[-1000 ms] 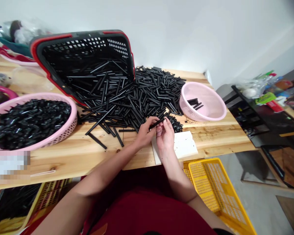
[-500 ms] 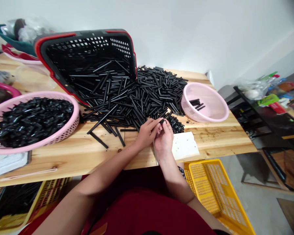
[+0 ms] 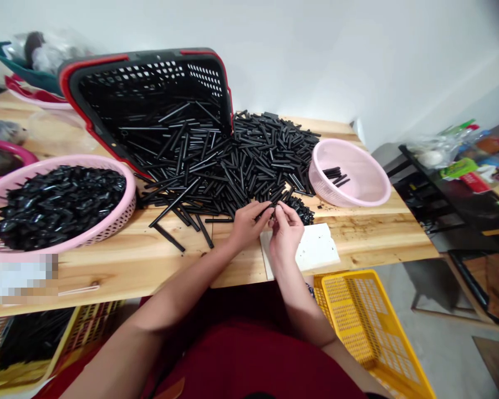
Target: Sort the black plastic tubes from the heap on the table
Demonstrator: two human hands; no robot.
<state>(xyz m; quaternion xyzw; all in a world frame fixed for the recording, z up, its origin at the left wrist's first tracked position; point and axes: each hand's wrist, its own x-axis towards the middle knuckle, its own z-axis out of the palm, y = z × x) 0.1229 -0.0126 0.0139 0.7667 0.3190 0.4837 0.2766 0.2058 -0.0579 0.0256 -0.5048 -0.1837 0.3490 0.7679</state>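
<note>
My left hand (image 3: 248,223) and my right hand (image 3: 286,230) meet at the front edge of a heap of black tubes (image 3: 249,155). Both are closed, fingertips pinched around a small black piece (image 3: 275,205), mostly hidden by the fingers, so its exact shape does not show. Beneath and to the right of my right hand lies a white sheet (image 3: 318,246) with dark specks. Just behind the hands is a pile of short black pieces (image 3: 303,211). A grey and red basket (image 3: 145,55) lies on its side, black tubes spilling from its mouth.
To the right stands a pink bowl (image 3: 368,172) with several short tubes inside. A pink basket (image 3: 127,194) full of glossy black parts is at the left. Below the wooden table (image 3: 382,235) sits a yellow crate (image 3: 382,310). A white wall rises behind.
My right hand has turned and shifted slightly right, its fingers now bent over the small piece. My left hand stays nearly in place.
</note>
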